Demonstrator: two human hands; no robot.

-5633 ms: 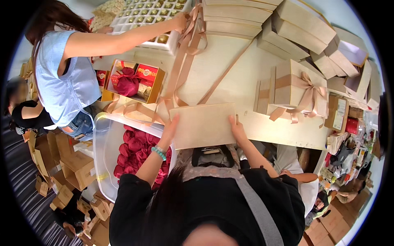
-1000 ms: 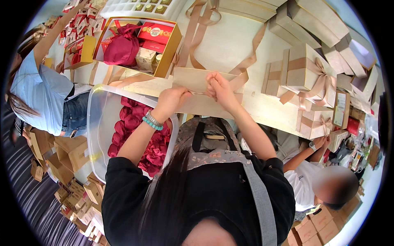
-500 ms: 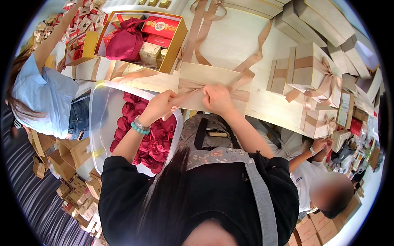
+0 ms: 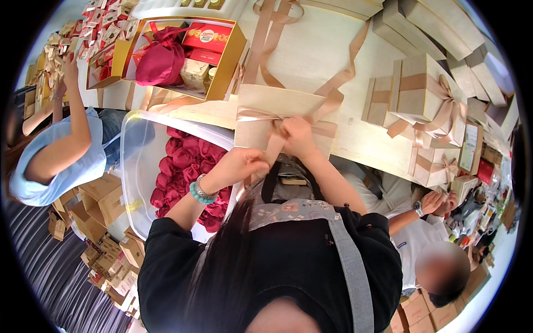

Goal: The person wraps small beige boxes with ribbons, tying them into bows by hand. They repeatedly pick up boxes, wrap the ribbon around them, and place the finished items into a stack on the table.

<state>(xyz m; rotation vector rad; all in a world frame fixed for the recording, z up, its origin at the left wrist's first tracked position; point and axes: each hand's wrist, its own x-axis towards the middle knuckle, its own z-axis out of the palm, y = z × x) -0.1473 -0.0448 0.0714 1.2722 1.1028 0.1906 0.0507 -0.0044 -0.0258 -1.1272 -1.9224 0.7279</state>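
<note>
In front of me a cream gift box (image 4: pixel 252 131) lies at the table's near edge with a rose-beige satin ribbon (image 4: pixel 276 147) around it. My right hand (image 4: pixel 298 135) is closed on the ribbon, over the middle of the box. Lower and to the left, my left hand (image 4: pixel 242 166) pinches the ribbon's hanging end, its fingertips together just off the box's front edge. From the box, more ribbon runs to the right and back over the table. Whether a knot is under my right fingers is hidden.
At my left stands a clear plastic tub (image 4: pixel 136 183) of dark red satin pouches (image 4: pixel 186 166). An open gold box (image 4: pixel 229 64) with packages is behind it. Ribboned gift boxes (image 4: pixel 425 91) stand right. A person in blue (image 4: pixel 66 150) and one in white (image 4: pixel 416 238) work nearby.
My left hand has moved down and right, drawing the ribbon end below the box's middle. My right hand stays at the middle. At far left the person in blue has lowered an arm and shifted.
</note>
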